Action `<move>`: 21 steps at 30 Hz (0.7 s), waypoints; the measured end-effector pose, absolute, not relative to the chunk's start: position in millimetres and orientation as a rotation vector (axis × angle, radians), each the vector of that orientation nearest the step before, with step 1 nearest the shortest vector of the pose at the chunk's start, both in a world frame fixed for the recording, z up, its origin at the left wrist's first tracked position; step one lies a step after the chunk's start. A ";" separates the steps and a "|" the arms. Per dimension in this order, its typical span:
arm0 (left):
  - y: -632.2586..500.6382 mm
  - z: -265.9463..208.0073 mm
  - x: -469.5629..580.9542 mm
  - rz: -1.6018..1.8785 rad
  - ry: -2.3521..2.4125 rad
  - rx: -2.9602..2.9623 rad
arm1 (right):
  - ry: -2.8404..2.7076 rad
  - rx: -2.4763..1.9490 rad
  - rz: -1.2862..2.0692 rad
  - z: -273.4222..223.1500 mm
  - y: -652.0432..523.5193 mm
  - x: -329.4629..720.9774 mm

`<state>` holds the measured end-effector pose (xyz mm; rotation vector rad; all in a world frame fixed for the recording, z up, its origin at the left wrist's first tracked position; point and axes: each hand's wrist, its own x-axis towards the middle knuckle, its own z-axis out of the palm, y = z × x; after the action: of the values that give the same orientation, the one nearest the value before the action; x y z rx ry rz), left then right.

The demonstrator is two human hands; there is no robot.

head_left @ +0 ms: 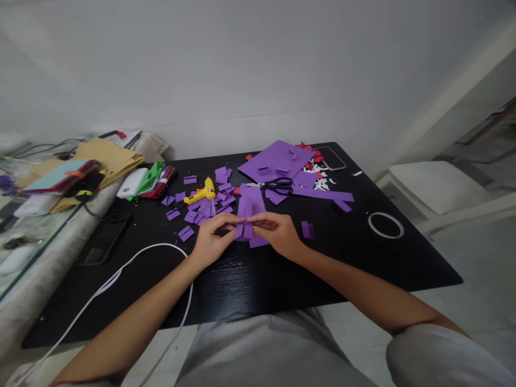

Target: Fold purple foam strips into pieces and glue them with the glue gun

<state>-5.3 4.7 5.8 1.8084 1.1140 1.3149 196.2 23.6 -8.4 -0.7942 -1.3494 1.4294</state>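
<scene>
Over the black worktop (346, 263), I am pinching folded purple paper (242, 232) between the fingers of my left hand (213, 236) and right hand (280, 232); scissors (279, 186) are lying beyond.

Looks like smooth, matt paper in the folded purple piece (242, 232) at centre and the large purple sheet (269, 159) above. Shines like plastic on the yellow glue gun (201, 194), centre-left; gleams metallic on the scissors' blades (253, 185). Reflects light, glossy with wood-like grain, on the black surface (237, 285), lower middle.
</scene>
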 end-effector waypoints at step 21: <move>3.4 3.8 -6.4 1.367 1.145 1.856 | -1.439 -0.840 1.242 -8.9 20.2 194.1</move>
<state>-6.4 3.4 3.8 1.8561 1.1446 1.3670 194.1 20.2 -8.9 -0.8399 -1.4386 1.2420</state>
